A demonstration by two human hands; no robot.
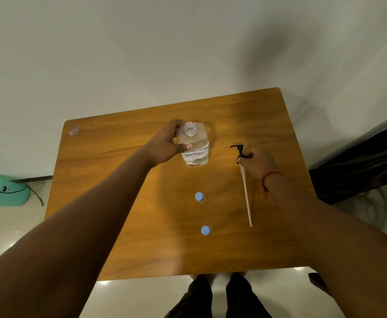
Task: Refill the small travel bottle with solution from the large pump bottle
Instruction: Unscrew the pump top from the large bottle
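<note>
Seen from above, a person stands at a wooden table [123, 180] with both bare arms stretched forward. The left hand [165, 145] curls round the side of the large bottle [194, 145], fingers behind it and the thumb pressed on its front just above the label. The bottle stands upright near the middle of the table's far half. It is clear plastic, its neck open and uncapped, holding clear liquid. A white label across its front has handwriting; only the word "SOLUTION" reads clearly.

The right hand [258, 162] pinches the black pump head [239, 151], fingertips closed narrowly round its collar. The pump is out of the bottle and off to its right. Its long pale dip tube [247, 198] runs toward the person, and its tip appears to rest on the table. A red thread circles the right wrist.

Two small bottles with blue caps stand closed in the table's near half, well apart from both hands: the farther small bottle [199, 197] and the nearer small bottle [205, 230].
</note>
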